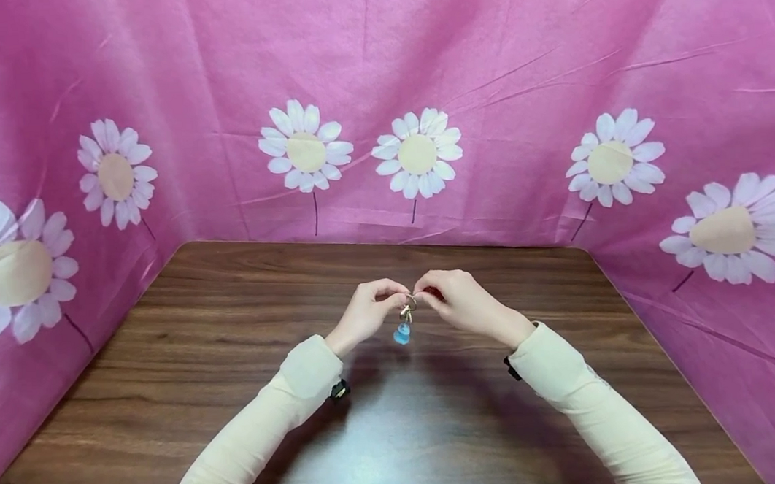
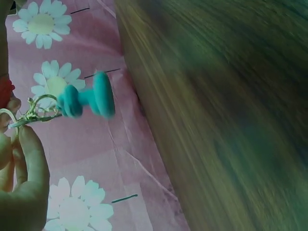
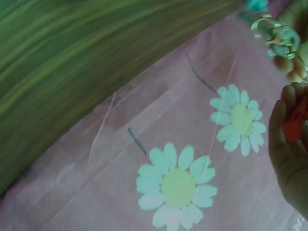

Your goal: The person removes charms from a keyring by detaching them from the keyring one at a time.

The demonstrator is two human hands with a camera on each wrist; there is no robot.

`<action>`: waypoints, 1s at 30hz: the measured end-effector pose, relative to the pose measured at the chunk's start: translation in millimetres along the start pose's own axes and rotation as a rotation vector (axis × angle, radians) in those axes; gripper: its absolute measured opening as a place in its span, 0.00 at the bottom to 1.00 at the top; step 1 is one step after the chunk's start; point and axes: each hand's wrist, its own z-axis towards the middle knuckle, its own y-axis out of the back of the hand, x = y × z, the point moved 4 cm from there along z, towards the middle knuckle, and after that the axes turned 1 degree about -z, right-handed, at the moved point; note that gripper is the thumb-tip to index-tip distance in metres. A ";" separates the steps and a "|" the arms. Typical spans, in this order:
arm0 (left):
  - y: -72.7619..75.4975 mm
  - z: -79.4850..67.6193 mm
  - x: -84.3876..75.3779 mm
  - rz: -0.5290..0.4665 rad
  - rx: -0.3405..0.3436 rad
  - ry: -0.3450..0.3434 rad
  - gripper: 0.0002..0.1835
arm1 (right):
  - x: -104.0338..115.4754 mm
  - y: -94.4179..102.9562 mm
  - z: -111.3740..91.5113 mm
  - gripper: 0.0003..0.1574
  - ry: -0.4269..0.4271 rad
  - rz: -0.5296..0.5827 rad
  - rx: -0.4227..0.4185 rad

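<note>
A keyring with gold-coloured metal fittings hangs between my two hands, above the table. From it dangles a small blue charm, which the left wrist view shows as a teal charm with two rounded ends and a narrow waist. My left hand pinches the metal ring between thumb and fingertips. Facing it, my right hand has its thumb and fingertips together at the ring's other side. A small red thing lies within the curled right fingers, mostly hidden; I cannot tell what it is.
Below the hands spreads a brown wood-grain table. Pink cloth printed with white daisies surrounds its back and both sides. Each wrist carries a dark strapped device near the pale sleeves.
</note>
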 end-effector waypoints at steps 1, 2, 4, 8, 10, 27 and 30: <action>0.2 0.2 0.5 0.017 -0.013 0.002 0.09 | 0.4 -1.0 0.7 0.03 -0.026 0.017 0.010; 0.6 0.4 1.0 0.030 -0.029 0.004 0.09 | 0.9 -1.8 1.5 0.03 -0.053 0.036 0.019; 2.2 -0.3 0.2 0.077 -0.086 0.000 0.10 | 1.9 -3.3 2.6 0.03 -0.103 0.066 0.036; 4.9 -11.8 -21.4 0.143 -0.197 -0.024 0.08 | 0.7 -6.1 2.6 0.04 -0.198 0.112 0.060; 4.6 -18.8 -31.2 0.172 -0.224 -0.045 0.06 | -0.9 -7.4 1.8 0.04 -0.237 0.141 0.061; -2.9 -25.4 -22.9 0.231 -0.158 -0.112 0.04 | -1.8 -16.2 -1.4 0.07 -0.461 0.549 0.003; -3.1 -24.4 -22.0 0.213 -0.159 -0.096 0.05 | -1.3 -20.4 -2.8 0.08 -0.517 0.629 -0.025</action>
